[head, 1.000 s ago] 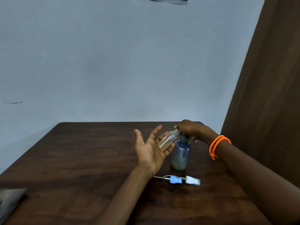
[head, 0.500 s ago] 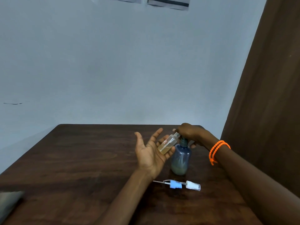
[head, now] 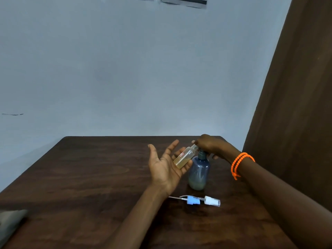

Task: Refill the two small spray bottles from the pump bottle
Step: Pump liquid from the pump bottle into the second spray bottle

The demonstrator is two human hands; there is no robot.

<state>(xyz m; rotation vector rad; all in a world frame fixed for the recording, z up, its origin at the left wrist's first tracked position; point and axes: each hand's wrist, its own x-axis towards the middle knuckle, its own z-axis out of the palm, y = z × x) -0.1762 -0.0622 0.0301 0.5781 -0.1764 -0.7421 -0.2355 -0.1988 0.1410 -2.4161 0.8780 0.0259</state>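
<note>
The left hand (head: 166, 167) is turned palm up over the dark wooden table (head: 86, 177), thumb and fingers spread wide and nearly straight. A small clear spray bottle (head: 185, 157) lies slantwise across the outer ends of those fingers, resting there rather than being clasped. Its lower part holds a pale yellowish liquid, a small red label shows on its side, and its uncapped neck points up and away toward the other hand.

The right hand (head: 209, 145) sits on top of the pump bottle (head: 199, 172), fingers curled down over the pump head so that the head itself is mostly hidden. How hard it presses I cannot tell. The neck of the small bottle reaches right to the underside of this hand, where the spout would be, though the spout itself is covered. An orange beaded bracelet (head: 241, 163) loops twice around the right wrist.

The pump bottle stands upright directly beneath the right hand and just beside the left hand's fingertips, a bluish translucent body with liquid low in the bottom.

Nearer to the person than the left hand, just past its wrist, two loose spray tops lie on the table touching end to end: a blue spray head (head: 193, 201) with its thin dip tube pointing left, and a white spray head (head: 212, 202) on its right.
</note>
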